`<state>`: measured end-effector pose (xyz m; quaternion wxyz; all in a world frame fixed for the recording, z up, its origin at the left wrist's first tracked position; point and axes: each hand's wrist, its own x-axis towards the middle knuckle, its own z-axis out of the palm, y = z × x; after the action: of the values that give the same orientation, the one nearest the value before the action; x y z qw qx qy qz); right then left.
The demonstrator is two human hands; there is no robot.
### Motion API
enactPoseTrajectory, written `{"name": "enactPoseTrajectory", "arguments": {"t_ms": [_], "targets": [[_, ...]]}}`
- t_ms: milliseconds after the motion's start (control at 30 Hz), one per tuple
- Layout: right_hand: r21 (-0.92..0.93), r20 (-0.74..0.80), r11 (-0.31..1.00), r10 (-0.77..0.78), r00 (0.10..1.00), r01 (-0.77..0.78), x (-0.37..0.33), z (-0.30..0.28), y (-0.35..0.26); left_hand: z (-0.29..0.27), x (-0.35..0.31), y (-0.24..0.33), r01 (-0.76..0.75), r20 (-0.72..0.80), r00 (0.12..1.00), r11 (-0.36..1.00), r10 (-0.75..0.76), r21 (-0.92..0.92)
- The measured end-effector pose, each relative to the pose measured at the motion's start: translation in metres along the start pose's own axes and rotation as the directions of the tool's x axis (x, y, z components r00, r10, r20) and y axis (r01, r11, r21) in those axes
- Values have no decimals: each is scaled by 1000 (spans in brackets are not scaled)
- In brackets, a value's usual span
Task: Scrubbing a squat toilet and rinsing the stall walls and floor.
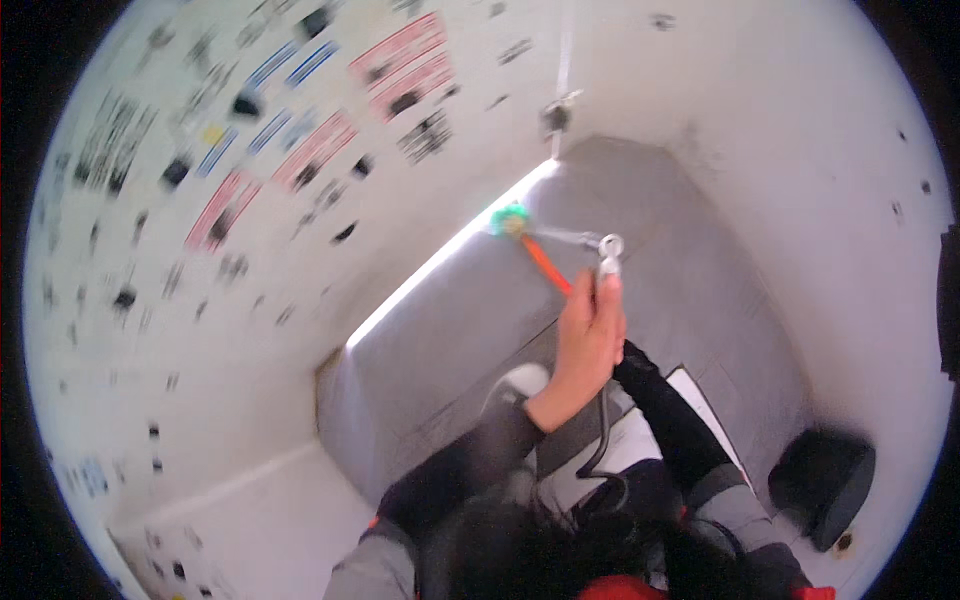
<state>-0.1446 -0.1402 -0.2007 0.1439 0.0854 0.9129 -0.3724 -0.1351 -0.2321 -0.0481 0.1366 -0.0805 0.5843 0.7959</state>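
Note:
My left hand (585, 345) is in the middle, its fingers closed together round the lower part of a silvery tool with a round, ring-like end (610, 246). A pale streak or thin rod runs left from that end; blur hides which. Beyond my fingers, an orange stick or tube (545, 264) reaches toward a blurred green and yellowish clump (511, 219) near the lit floor edge. Which hand holds the orange piece is hidden. My right hand (622, 352) is mostly behind the left, fingers out of sight. A dark cord or hose (605, 430) hangs below the hands.
Pale walls (390, 190) covered with stickers and marks enclose the grey floor (690, 270). Light shines through a gap (455, 245) under the left wall. A latch-like fitting (557, 117) sits above its far end. A white dark-edged sheet (700, 405) and a black object (822, 488) lie right.

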Motion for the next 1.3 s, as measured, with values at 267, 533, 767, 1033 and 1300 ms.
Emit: {"name": "enactPoseTrajectory", "arguments": {"t_ms": [267,533,767,1033,1300], "targets": [[-396,-60,869,299,952,-298,-73,-79,95,-38,-9,-3,155,-112,983,985,-145,78],[611,297,581,462,836,-538,-144,-139,57,-49,-23,-20,242,-67,967,968,-247,-73],[825,564,-2,-32,825,-564,-139,-103,8,-68,-57,23,181,-138,966,954,-218,-240],[645,510,559,194,838,-522,-138,-131,70,-64,-64,62,179,-144,966,959,-213,-220],[-367,79,918,-130,988,151,-170,-137,94,-93,-54,32,113,-394,854,861,-339,-496]]}}
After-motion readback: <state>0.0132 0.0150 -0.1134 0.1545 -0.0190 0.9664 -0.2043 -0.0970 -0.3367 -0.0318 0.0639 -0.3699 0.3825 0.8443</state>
